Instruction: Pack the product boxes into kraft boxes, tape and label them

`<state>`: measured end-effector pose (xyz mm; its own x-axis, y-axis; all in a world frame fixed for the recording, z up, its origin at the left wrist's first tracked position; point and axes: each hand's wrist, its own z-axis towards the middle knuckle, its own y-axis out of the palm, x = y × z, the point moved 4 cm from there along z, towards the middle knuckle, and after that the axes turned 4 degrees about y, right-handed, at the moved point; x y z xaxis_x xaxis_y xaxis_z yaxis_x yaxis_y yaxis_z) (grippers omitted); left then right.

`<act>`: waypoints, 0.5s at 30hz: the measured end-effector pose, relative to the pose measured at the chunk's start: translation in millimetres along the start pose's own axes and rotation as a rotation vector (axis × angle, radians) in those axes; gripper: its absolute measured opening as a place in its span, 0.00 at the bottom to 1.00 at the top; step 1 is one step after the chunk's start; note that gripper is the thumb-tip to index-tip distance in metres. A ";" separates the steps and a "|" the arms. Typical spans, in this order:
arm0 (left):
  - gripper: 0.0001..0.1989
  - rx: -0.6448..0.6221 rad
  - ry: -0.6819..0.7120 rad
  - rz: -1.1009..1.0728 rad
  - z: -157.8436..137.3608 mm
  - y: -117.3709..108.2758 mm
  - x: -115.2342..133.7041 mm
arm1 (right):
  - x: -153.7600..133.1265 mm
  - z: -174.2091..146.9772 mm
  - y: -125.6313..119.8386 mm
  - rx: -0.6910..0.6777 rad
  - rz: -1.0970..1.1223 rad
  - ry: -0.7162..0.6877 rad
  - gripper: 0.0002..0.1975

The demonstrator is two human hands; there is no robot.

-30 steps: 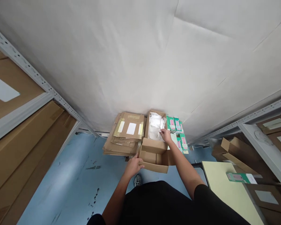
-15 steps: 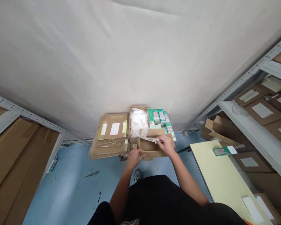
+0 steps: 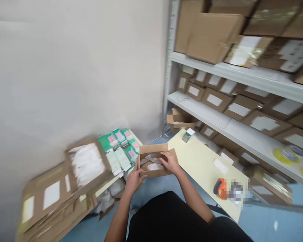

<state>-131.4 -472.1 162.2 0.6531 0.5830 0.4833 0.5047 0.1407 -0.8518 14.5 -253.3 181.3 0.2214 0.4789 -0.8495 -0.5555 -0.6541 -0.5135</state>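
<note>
Open carton (image 3: 156, 173), white paper (image 3: 154, 166) laid inside; gripped at near left by left hand (image 3: 134, 178); right hand (image 3: 171, 163) placed over right side, grip unclear

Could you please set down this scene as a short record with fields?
Left hand: grips the near left corner of the open box
Right hand: at that box's right end, fingers over the opening
In open box: crumpled white paper
To the left: larger box filled with white material; green packages; flattened cartons
To the right: pale table bearing a green-and-white package and an orange item
Beyond table: shelves of labelled cartons
</note>
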 end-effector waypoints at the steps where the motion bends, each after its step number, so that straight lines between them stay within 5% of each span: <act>1: 0.11 -0.024 0.047 0.014 13.8 10.2 15.1 | 9.9 -6.2 -22.9 0.075 0.001 0.020 0.20; 8: 0.12 -0.218 0.305 0.018 90.6 85.1 143.6 | 95.2 -78.0 -153.9 0.509 -0.097 0.254 0.27; 15: 0.15 -0.432 0.511 -0.038 161.5 158.4 244.9 | 160.4 -120.8 -199.7 0.717 -0.101 0.469 0.25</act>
<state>17.3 -177.8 112.9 0.7621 0.1169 0.6369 0.6438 -0.2411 -0.7262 257.8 -116.6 132.9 0.5170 0.1202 -0.8475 -0.8524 -0.0179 -0.5225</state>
